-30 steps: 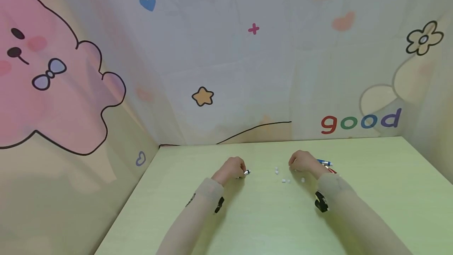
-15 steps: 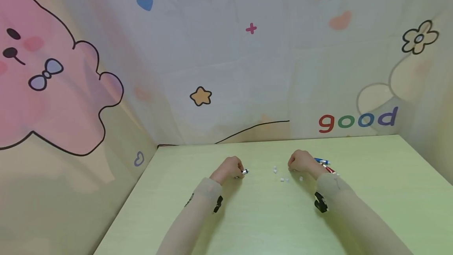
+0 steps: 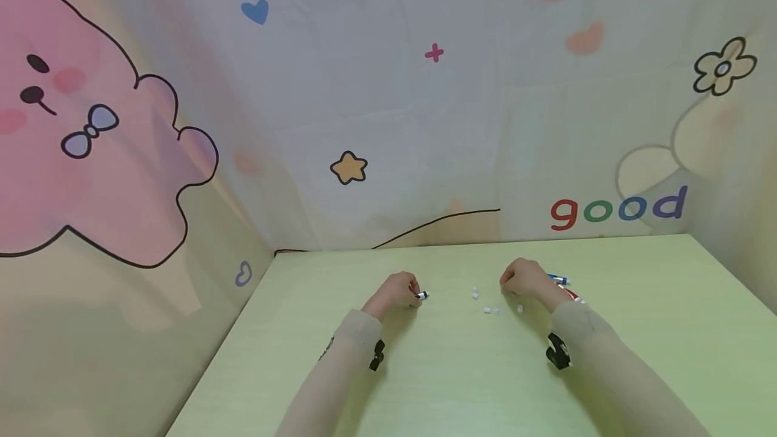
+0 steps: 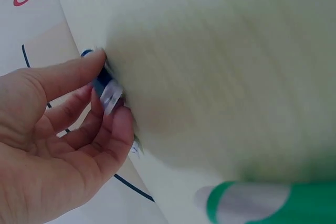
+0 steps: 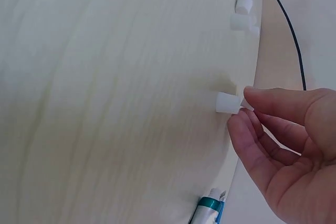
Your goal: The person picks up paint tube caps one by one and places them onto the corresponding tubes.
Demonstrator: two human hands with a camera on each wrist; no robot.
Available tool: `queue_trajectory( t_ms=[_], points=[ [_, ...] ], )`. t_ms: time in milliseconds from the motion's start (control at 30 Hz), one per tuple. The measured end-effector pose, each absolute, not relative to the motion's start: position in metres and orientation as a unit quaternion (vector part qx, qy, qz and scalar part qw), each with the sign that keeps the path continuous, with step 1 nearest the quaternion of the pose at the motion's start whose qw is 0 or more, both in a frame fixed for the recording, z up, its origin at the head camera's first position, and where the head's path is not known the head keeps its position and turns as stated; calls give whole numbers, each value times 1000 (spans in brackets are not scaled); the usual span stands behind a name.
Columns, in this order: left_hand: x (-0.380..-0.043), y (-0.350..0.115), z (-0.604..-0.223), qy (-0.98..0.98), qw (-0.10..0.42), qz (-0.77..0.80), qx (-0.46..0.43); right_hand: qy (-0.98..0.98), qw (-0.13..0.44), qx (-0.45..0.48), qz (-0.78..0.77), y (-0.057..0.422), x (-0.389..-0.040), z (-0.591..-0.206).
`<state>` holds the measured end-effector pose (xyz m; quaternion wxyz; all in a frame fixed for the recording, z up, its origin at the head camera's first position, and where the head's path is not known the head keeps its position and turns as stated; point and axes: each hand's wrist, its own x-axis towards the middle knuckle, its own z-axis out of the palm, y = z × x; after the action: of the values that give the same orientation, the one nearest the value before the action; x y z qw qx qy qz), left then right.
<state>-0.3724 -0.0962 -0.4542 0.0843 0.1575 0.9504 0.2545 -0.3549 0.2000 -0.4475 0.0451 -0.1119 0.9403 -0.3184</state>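
Observation:
My left hand (image 3: 399, 290) pinches a small tube (image 4: 105, 83) between thumb and fingers, just above the table. The tube has a dark blue band and a silvery end. My right hand (image 3: 525, 276) is low over the table, its thumb and fingertips pinching a tiny white piece (image 5: 247, 104). Right at those fingertips is a short white cap (image 5: 227, 103); whether it touches them I cannot tell. More white caps (image 3: 487, 310) lie scattered between my hands.
A blue tube (image 3: 560, 280) and a red one (image 3: 570, 294) lie by my right wrist. A green and grey tube (image 4: 262, 203) is near my left wrist. Behind the pale table (image 3: 449, 383) hangs a printed cloth (image 3: 388, 86).
The right hand has shifted slightly to the right. The left hand keeps its place and its grip on the small tube. The head view has tilted a little.

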Motion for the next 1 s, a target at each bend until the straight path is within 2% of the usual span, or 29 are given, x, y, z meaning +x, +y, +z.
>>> queue_trajectory(
  t_ms=[233,567,1000],
  points=[
    [-375,-96,-447,938,18,308,158,925,31,-104,-364,208,-353,-437],
    [-366,-80,-385,877,-68,442,175,889,-8,-106,-446,214,-336,-393],
    [-322,-66,-331,805,-137,525,240,846,-100,-120,-509,210,-289,-333]
  ],
)
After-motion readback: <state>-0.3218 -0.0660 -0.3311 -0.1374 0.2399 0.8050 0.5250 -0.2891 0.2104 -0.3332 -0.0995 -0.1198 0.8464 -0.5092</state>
